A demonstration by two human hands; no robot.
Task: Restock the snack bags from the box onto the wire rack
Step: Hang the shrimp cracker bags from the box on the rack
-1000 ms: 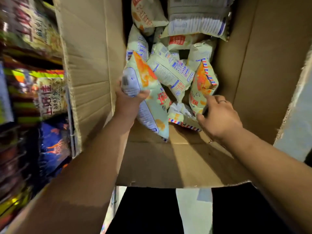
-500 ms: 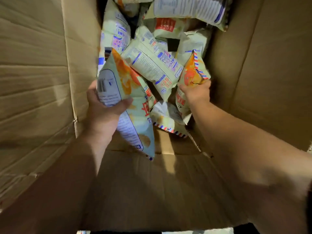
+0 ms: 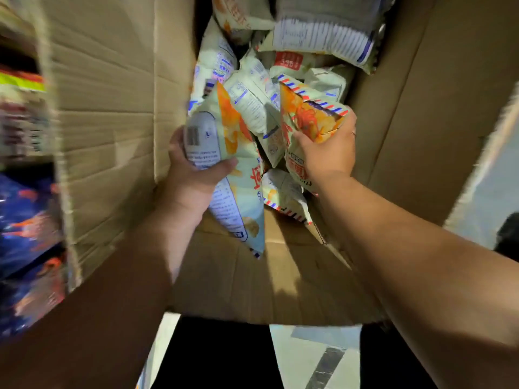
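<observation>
Though blurry, red characters (image 3: 257, 178) on snack bag (image 3: 239, 200)

- The right hand (image 3: 327, 148) is now gripping the orange snack bag (image 3: 311, 116); a second ago it was only reaching for it.
- The orange snack bag is coming up off the pile, beside the pale snack bag (image 3: 224, 153) in the left hand (image 3: 191, 178).
- Blue bags (image 3: 25, 220) are showing again left of the box (image 3: 112, 108).
</observation>
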